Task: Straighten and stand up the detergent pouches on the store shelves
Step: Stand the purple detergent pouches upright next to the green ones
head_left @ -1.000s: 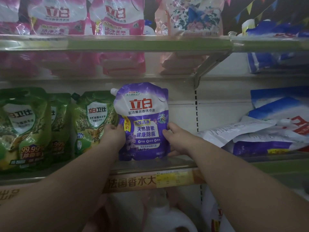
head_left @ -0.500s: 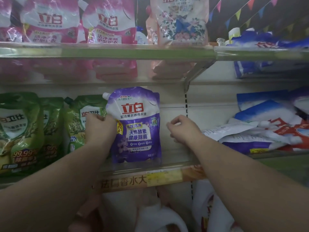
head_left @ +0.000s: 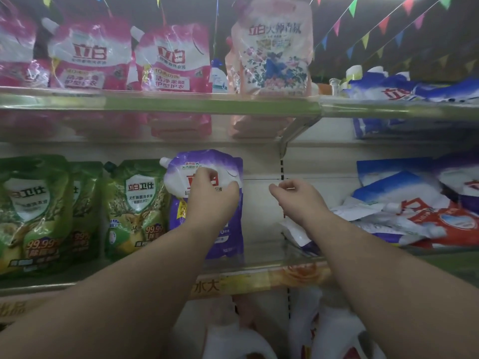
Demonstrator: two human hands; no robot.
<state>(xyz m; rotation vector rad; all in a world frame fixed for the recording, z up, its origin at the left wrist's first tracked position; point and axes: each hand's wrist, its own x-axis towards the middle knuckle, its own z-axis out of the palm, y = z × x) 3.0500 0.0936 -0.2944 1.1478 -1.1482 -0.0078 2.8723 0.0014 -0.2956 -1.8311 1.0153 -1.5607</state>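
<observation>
A purple detergent pouch (head_left: 228, 167) stands upright on the middle shelf (head_left: 259, 260), just right of several green pouches (head_left: 134, 203). My left hand (head_left: 211, 196) rests on the purple pouch's upper front, fingers curled against it. My right hand (head_left: 298, 196) hovers loosely curled in the gap to the right of the pouch, holding nothing. Further right, blue, white and red pouches (head_left: 414, 211) lie flat in a jumbled heap on the same shelf.
Pink pouches (head_left: 171, 58) and a floral pouch (head_left: 272, 47) stand on the upper shelf (head_left: 207, 104); blue pouches (head_left: 404, 92) lie flat at its right. White jugs (head_left: 238, 340) stand below. A shelf bracket (head_left: 293, 133) hangs above the gap.
My left hand slid up from the pouch's lower left edge to its upper front. My right hand let go of the pouch's right side and moved right into the gap.
</observation>
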